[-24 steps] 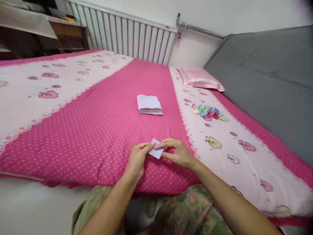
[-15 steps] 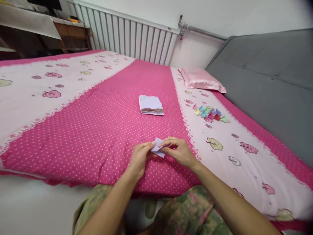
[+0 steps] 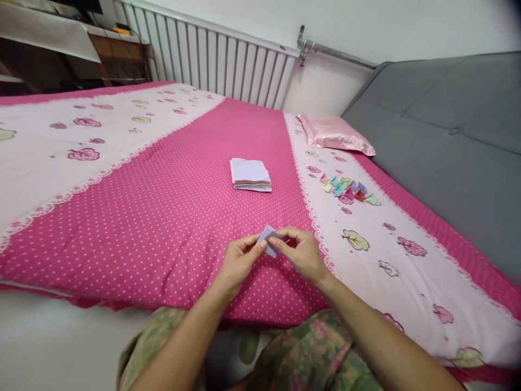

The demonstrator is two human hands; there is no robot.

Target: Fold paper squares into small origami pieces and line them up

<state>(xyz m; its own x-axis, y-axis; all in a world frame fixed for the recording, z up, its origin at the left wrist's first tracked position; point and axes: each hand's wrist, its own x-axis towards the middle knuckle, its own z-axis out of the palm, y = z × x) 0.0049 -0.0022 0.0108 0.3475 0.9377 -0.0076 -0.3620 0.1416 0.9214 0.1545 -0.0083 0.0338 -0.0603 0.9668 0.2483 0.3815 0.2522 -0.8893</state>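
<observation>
Both hands meet over the near edge of the bed, pinching a small folded piece of pale lilac paper (image 3: 268,238) between them. My left hand (image 3: 237,262) grips its left side with thumb and fingers closed. My right hand (image 3: 302,252) pinches its right side from above. Farther up the pink polka-dot sheet lies a stack of square paper sheets (image 3: 250,174), lilac on top. To the right of it, on the pale strip, is a cluster of small folded paper pieces (image 3: 347,189) in several colours.
The bed (image 3: 163,206) has a pink dotted middle and pale flowered sides. A pink satin pillow (image 3: 334,135) lies at the far right by a grey padded headboard (image 3: 448,136). A white radiator (image 3: 211,60) runs along the back wall. My lap in floral cloth (image 3: 309,353) is below.
The paper has been folded narrower and turned more upright between my fingers. Both hands stayed in place at the bed's near edge.
</observation>
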